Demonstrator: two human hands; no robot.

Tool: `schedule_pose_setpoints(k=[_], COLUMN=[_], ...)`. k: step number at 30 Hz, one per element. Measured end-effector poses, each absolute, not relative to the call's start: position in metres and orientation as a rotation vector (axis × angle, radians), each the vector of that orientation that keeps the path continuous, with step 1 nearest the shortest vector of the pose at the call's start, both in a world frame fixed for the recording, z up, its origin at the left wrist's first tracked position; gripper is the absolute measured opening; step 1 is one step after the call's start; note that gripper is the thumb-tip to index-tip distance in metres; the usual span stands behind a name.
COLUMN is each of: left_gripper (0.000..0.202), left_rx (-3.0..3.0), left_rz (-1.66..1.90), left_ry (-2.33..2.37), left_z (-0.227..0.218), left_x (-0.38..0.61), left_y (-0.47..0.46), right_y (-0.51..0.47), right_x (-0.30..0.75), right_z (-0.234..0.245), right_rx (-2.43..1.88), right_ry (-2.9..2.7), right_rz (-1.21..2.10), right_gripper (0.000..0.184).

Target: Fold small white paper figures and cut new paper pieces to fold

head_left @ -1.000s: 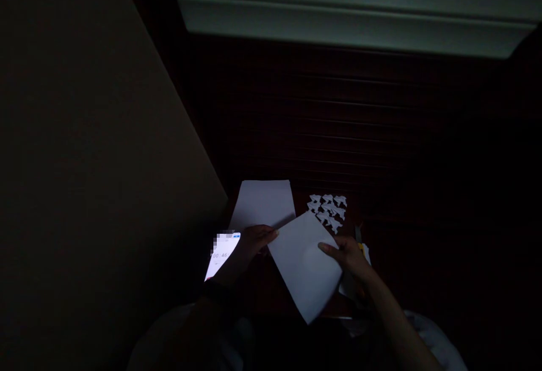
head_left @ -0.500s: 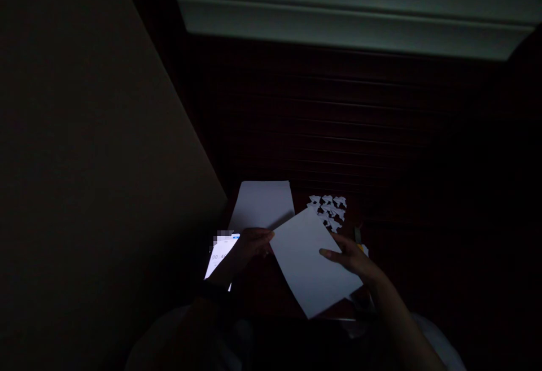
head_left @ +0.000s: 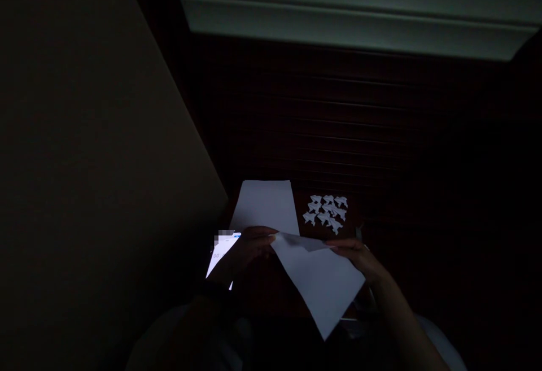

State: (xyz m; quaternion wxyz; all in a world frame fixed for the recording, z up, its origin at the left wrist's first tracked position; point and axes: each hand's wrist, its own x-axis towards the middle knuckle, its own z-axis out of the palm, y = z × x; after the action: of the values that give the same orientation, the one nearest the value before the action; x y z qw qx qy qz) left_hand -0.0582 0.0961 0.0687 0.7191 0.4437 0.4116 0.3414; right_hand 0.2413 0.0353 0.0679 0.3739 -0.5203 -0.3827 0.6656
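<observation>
A white sheet of paper (head_left: 324, 280) is held between both hands above the dark table, its far corner folded over and one corner hanging toward me. My left hand (head_left: 256, 242) pinches the sheet's left corner. On the opposite edge, my right hand (head_left: 358, 257) grips the paper by the folded part, fingers laid along the crease. Beyond my left hand lies a stack of white paper (head_left: 266, 204). Several small folded paper shapes (head_left: 326, 210) sit in rows to the right of that stack.
A lit phone (head_left: 220, 255) showing timer digits lies at the left, partly behind my left wrist. A pale wall (head_left: 105, 162) rises along the left side. Dark slatted panelling (head_left: 339, 117) stands behind the table. The room is very dim.
The sheet was flat; now its far corner is bent over toward me. My right hand has moved from the sheet's right side up to the fold. The left hand stays at its corner.
</observation>
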Motion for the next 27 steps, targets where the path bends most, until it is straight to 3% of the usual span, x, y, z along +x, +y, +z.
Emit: schedule_pose_setpoints(k=[8, 13, 18, 20, 27], left_gripper=[0.037, 0.030, 0.027, 0.029, 0.037], left_rx=[0.864, 1.033, 1.170, 1.139, 1.013], left_rz=[0.850, 0.745, 0.638, 0.650, 0.651], left_ry=[0.898, 0.971, 0.973, 0.980, 0.950], left_z=[0.076, 0.073, 0.074, 0.075, 0.077], left_x=[-0.051, -0.059, -0.063, -0.062, -0.060], left_y=[0.093, 0.095, 0.094, 0.094, 0.093], right_y=[0.036, 0.038, 0.034, 0.032, 0.032], right_x=[0.232, 0.240, 0.233, 0.229, 0.241], right_z=[0.064, 0.065, 0.084, 0.091, 0.076], right_rx=[-1.366, -1.376, -1.201, -1.141, -1.261], right_ry=[-1.066, -1.084, -0.975, -0.970, -0.967], right_rz=[1.623, 1.620, 1.691, 1.736, 1.833], right_gripper=[0.028, 0.028, 0.058, 0.062, 0.043])
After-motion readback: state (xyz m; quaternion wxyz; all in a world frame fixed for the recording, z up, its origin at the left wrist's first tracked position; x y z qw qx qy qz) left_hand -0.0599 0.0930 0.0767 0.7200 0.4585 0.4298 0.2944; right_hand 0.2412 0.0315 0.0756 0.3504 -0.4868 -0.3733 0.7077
